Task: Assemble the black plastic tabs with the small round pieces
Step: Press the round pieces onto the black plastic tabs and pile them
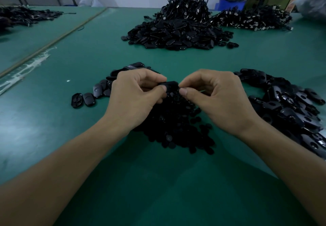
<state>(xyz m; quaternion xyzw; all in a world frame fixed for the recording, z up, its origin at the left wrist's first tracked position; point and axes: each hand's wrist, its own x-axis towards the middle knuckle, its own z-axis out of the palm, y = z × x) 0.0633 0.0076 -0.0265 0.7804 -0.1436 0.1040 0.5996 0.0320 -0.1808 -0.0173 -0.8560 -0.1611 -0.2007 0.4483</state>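
Both my hands meet over the middle of the green table. My left hand pinches a black plastic tab between thumb and fingers. My right hand pinches at the tab's right end; whatever sits between its thumb and forefinger is too small and dark to make out. Under my hands lies a heap of small round black pieces. More black tabs lie in a loose row to the left, and a long pile of tabs runs along the right.
A large mound of black tabs sits farther back in the middle, with a tangle of black cables on top and another cable pile at the back right. A dark pile lies at the far left. A blue bin stands behind.
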